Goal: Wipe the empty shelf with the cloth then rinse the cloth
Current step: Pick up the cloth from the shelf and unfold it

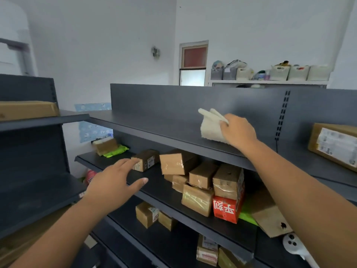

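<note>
The empty shelf (154, 124) is the top dark grey metal board of the rack, bare along its length. A white folded cloth (210, 126) rests on it towards the right, close to the back panel. My right hand (238, 131) grips the cloth's right edge and presses it onto the shelf. My left hand (114, 180) hovers with spread fingers in front of the second shelf, holding nothing.
Several taped cardboard boxes (201, 178) and a red box (227, 208) crowd the second shelf. A large labelled box (334, 145) stands on the top shelf's right section. More boxes sit lower down. Another dark rack (29, 151) stands at the left.
</note>
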